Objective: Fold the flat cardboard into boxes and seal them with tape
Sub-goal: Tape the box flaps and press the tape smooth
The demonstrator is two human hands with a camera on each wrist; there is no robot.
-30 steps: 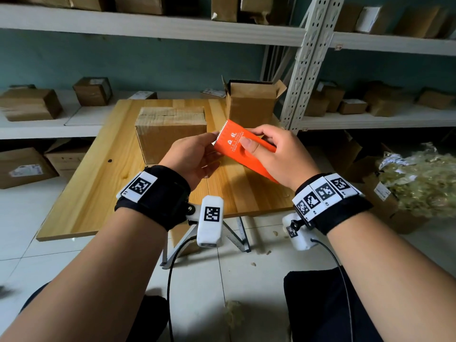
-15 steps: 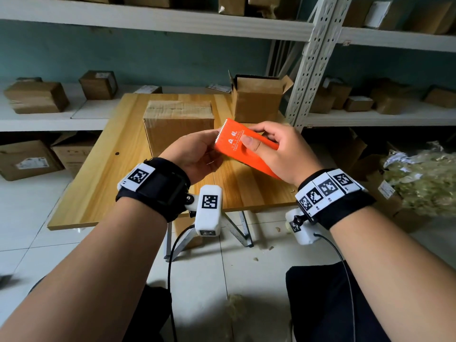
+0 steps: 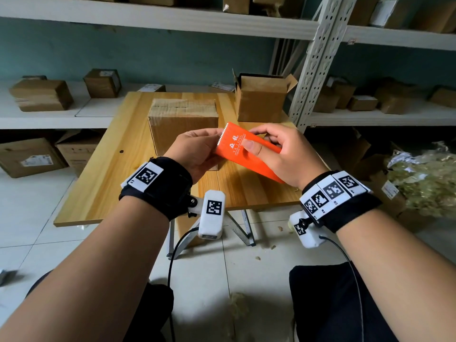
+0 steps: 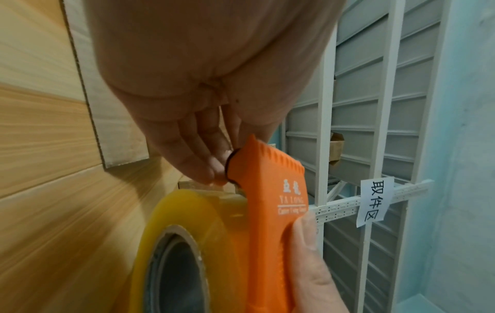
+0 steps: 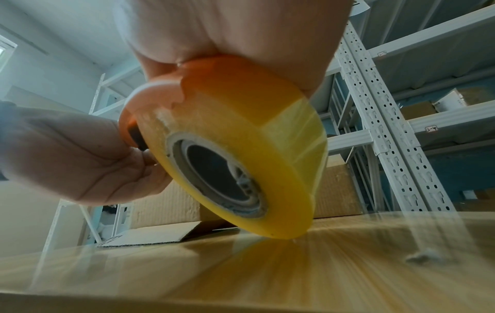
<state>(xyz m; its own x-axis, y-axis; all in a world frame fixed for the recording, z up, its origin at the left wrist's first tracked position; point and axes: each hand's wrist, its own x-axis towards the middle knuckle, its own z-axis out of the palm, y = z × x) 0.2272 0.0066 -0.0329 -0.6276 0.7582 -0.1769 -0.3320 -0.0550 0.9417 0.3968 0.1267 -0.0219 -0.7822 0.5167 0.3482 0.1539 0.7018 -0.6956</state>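
Above the wooden table [image 3: 103, 183], both hands hold an orange tape dispenser [image 3: 246, 150] carrying a yellowish clear tape roll [image 5: 241, 161]. My right hand [image 3: 283, 156] grips the dispenser body, thumb on its printed face. My left hand [image 3: 197, 149] pinches the toothed cutter end [image 4: 230, 167], where the tape leaves the roll [image 4: 187, 243]; the tape end itself is hidden by the fingers. A closed cardboard box [image 3: 182, 122] stands on the table just behind the hands. An open-topped box [image 3: 261, 99] stands at the table's far right corner.
A white metal rack upright [image 3: 311, 70] rises right of the table. Shelves behind and to both sides hold several small cardboard boxes [image 3: 42, 95]. Larger boxes [image 3: 29, 156] sit on the floor at left, and a heap of packing filler [image 3: 424, 178] at right.
Almost nothing has changed: both hands keep the same hold on the dispenser over the table. Only my view has shifted slightly.
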